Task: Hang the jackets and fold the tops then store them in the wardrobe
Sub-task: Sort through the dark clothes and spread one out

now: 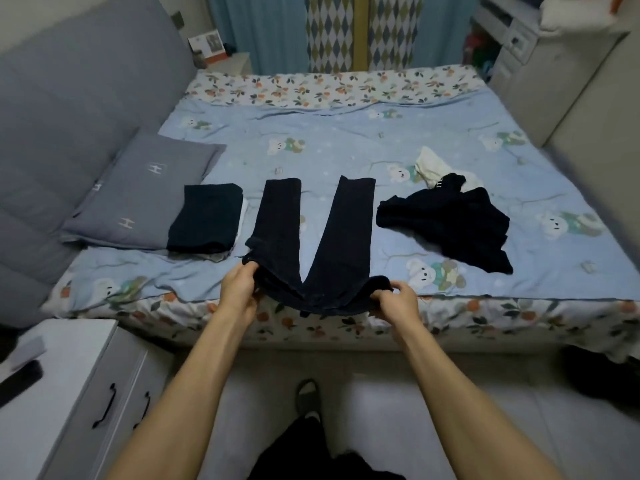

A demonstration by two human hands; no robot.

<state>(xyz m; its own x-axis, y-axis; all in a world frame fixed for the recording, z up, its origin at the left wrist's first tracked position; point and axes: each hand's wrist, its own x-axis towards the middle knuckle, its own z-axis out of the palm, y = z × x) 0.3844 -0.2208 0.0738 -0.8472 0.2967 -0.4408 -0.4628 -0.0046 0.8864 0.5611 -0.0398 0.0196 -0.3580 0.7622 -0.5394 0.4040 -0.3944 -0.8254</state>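
Dark knit fabric, a long-limbed garment (311, 237) with two narrow lengths lying spread up the bed (346, 133), sags at the near edge between the hands: the left hand (239, 289) and the right hand (398, 299) each pinch an end of its lower hem. It looks soft, light and limp, best held at the corners. A folded dark top (204, 220) lies just left; a crumpled dark pile (446, 223) lies right.

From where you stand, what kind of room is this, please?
Most likely a home bedroom. A bed with a cartoon-bear quilt fills the view, a grey pillow lies by its padded headboard, and dark clothes, some in a folded stack, lie on the quilt.
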